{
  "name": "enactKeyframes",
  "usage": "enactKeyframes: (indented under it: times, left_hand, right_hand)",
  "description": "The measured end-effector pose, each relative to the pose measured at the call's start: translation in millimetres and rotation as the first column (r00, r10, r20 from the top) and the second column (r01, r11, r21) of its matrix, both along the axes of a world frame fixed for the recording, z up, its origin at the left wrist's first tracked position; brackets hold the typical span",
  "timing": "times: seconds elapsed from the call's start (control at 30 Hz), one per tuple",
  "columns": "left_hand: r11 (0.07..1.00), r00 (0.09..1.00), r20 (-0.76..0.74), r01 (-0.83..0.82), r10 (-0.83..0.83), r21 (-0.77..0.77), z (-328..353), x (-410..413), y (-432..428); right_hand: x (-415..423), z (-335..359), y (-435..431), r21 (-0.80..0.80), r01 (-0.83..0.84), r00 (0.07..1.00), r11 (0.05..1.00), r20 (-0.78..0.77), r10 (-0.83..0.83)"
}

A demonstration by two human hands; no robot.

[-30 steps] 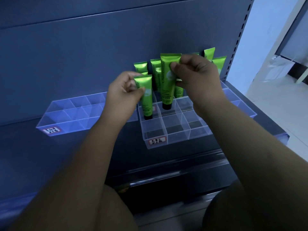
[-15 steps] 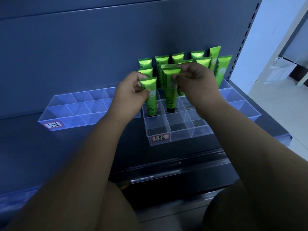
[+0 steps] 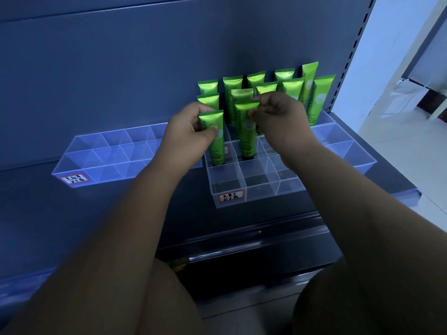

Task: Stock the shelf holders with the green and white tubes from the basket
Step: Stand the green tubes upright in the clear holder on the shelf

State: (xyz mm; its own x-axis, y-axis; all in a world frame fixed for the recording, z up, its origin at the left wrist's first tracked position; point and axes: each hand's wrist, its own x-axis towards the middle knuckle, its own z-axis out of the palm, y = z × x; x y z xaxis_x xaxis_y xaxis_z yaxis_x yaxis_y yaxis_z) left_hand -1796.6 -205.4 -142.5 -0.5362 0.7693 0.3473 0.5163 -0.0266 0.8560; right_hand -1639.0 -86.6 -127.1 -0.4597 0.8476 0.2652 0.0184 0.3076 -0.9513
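Observation:
A clear acrylic holder (image 3: 256, 192) with a grid of compartments stands on the shelf. Several green tubes (image 3: 290, 90) stand upright in its back rows. My left hand (image 3: 186, 136) pinches one green tube (image 3: 216, 139) near its top; the tube's black cap sits down in a left compartment of the second row from the front. My right hand (image 3: 280, 119) pinches the crimped top of another green tube (image 3: 246, 131), which stands in the compartment just to the right. The basket is out of sight.
A second clear holder (image 3: 101, 160) with a red-edged label lies to the left, its compartments bare. A third clear holder (image 3: 348, 151) sits to the right near the shelf's end. The dark shelf edge (image 3: 242, 233) runs below. A bright floor lies beyond on the right.
Both hands have lowered their tubes into the holder's compartments. The tubes now stand with caps inside the grid, and more of the back row shows.

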Motion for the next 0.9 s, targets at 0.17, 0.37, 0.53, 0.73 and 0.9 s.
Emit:
enactKeyframes:
  times: [0.17, 0.37, 0.53, 0.73, 0.9]
  left_hand:
    - [1.000, 1.000, 0.018, 0.010, -0.011, 0.016, -0.1, -1.4, -0.3]
    - [1.000, 1.000, 0.001, 0.007, -0.007, 0.024, -0.2, -1.7, -0.5]
    - [1.000, 0.996, -0.089, -0.020, 0.022, 0.016, 0.8, -2.8, -3.8]
    - [0.998, 0.981, -0.184, -0.061, 0.057, -0.014, 1.7, -5.3, -8.3]
    - [0.998, 0.979, -0.195, -0.068, 0.064, -0.012, 1.1, -2.6, -6.6]
  right_hand:
    - [0.6, -2.4, 0.1, -0.019, 0.005, 0.999, 1.000, 0.037, -0.005]
    - [1.9, 2.9, -4.3, -0.022, 0.031, 0.999, 0.999, 0.038, -0.031]
    - [1.8, 7.8, -4.6, -0.031, 0.042, 0.999, 0.999, 0.021, -0.041]
    - [2.3, 6.5, -1.0, -0.021, 0.037, 0.999, 0.999, 0.018, -0.036]
    - [2.0, 6.3, 1.9, -0.038, 0.062, 0.998, 0.997, 0.019, -0.061]
